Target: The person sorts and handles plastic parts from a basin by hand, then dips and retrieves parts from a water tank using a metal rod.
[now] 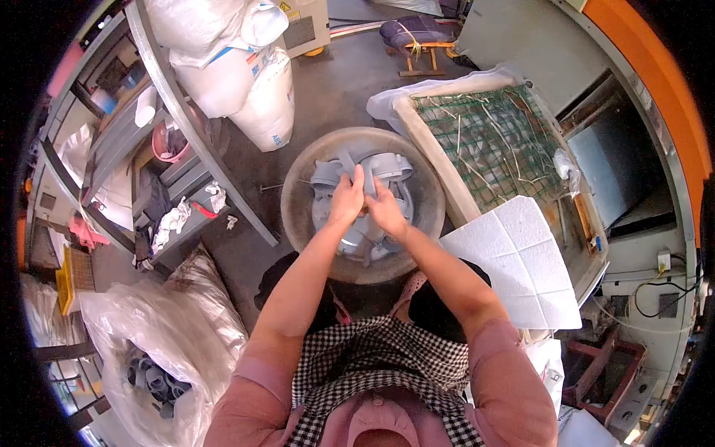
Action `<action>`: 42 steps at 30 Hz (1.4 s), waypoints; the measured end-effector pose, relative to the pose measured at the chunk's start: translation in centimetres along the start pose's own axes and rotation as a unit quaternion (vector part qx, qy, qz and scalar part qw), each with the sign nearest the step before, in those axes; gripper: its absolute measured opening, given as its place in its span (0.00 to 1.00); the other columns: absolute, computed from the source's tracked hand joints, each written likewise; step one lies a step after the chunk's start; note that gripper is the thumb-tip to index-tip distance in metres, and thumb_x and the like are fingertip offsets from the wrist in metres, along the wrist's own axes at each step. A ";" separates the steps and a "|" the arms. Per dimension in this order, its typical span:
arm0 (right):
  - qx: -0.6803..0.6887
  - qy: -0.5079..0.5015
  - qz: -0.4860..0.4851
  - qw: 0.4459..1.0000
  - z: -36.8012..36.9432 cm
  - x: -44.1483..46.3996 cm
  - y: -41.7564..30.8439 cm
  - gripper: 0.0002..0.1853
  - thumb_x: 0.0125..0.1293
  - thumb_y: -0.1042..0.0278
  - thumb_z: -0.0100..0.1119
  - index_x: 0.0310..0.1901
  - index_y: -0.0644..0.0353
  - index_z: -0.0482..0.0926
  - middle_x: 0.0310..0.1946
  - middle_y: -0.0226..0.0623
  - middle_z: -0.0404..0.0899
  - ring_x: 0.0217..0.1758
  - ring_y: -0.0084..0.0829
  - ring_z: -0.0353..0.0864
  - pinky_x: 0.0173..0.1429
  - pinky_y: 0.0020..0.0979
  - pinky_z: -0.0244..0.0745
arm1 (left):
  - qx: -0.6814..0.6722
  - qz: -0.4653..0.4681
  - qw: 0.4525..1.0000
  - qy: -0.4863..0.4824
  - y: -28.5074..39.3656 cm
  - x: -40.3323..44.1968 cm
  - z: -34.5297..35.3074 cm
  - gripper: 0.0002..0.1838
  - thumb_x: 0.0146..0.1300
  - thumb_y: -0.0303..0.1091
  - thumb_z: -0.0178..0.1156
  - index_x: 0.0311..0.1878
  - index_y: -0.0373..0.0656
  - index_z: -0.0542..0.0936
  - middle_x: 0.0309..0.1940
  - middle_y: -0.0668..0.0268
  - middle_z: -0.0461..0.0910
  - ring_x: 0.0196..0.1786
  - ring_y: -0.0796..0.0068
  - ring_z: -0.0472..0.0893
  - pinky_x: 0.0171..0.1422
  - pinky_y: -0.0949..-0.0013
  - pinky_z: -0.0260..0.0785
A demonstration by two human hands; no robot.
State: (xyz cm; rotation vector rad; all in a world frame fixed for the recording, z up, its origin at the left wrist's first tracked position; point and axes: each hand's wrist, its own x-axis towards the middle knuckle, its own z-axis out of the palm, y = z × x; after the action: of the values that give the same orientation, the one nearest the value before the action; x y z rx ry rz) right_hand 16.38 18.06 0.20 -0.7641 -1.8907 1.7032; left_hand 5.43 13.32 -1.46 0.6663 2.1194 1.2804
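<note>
Below me stands a round tub (pixel 295 216) holding several grey plastic parts (pixel 392 165), some curved like bands or rings. Over its middle, my left hand (pixel 347 200) and my right hand (pixel 384 210) are close together, both closed on a grey plastic piece (pixel 348 161) with upright strip-like arms. The piece's lower portion is hidden behind my fingers, so its full shape cannot be made out. Both forearms reach down from either side of a checked apron (pixel 380 343).
At left, a clear plastic bag (pixel 201 380) contains dark grey parts. White sacks (pixel 264 104) stand beyond a metal rack (pixel 201 141). To the right are a crate with green netting (pixel 477 141), a white foam sheet (pixel 514 261) and machine housings (pixel 521 45).
</note>
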 end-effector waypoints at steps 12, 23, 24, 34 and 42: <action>-0.229 -0.162 -0.089 0.956 -2.6 -0.1 -1.0 0.22 0.57 0.58 0.52 0.48 0.67 0.74 0.54 0.52 0.68 0.59 0.50 0.66 0.62 0.40 0.61 | -0.031 0.054 0.997 0.053 -2.2 0.7 0.9 0.24 0.56 0.44 0.61 0.52 0.41 0.69 0.39 0.47 0.79 0.46 0.47 0.78 0.49 0.55 0.68; -0.076 0.160 0.023 0.984 -3.1 3.0 0.6 0.24 0.64 0.50 0.55 0.29 0.69 0.77 0.26 0.33 0.76 0.30 0.21 0.67 0.37 0.27 0.66 | 0.273 0.227 0.935 0.003 2.3 -6.2 -1.3 0.36 0.50 0.33 0.63 0.63 0.47 0.59 0.42 0.50 0.71 0.37 0.46 0.78 0.40 0.51 0.71; -0.068 0.167 -0.004 0.984 -3.7 3.4 0.8 0.22 0.65 0.51 0.54 0.35 0.68 0.77 0.29 0.34 0.78 0.34 0.23 0.70 0.41 0.28 0.68 | 0.276 0.252 0.928 -0.014 2.7 -6.7 -2.6 0.34 0.52 0.33 0.62 0.63 0.46 0.60 0.42 0.48 0.72 0.39 0.45 0.78 0.42 0.50 0.71; -0.441 0.233 -0.311 0.809 -19.0 2.3 -2.0 0.14 0.67 0.61 0.47 0.47 0.62 0.71 0.36 0.34 0.74 0.34 0.26 0.70 0.37 0.27 0.69 | 0.155 0.123 0.927 0.318 -0.2 -13.9 -23.0 0.23 0.60 0.37 0.56 0.57 0.39 0.67 0.36 0.41 0.77 0.44 0.42 0.76 0.49 0.48 0.67; -0.297 0.227 -0.094 0.923 -23.8 -9.9 -4.3 0.21 0.72 0.50 0.41 0.29 0.60 0.71 0.20 0.24 0.63 0.21 0.16 0.58 0.22 0.22 0.55 | -0.164 -0.036 0.829 0.533 -5.4 -34.4 -41.8 0.12 0.59 0.37 0.62 0.29 0.36 0.77 0.17 0.68 0.70 0.15 0.80 0.67 0.18 0.73 0.59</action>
State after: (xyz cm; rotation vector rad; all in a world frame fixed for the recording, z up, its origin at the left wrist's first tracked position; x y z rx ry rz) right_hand 39.44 28.27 7.24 -1.0483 -2.0527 0.7334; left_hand 0.53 -37.67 16.81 -0.4234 2.5338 2.2254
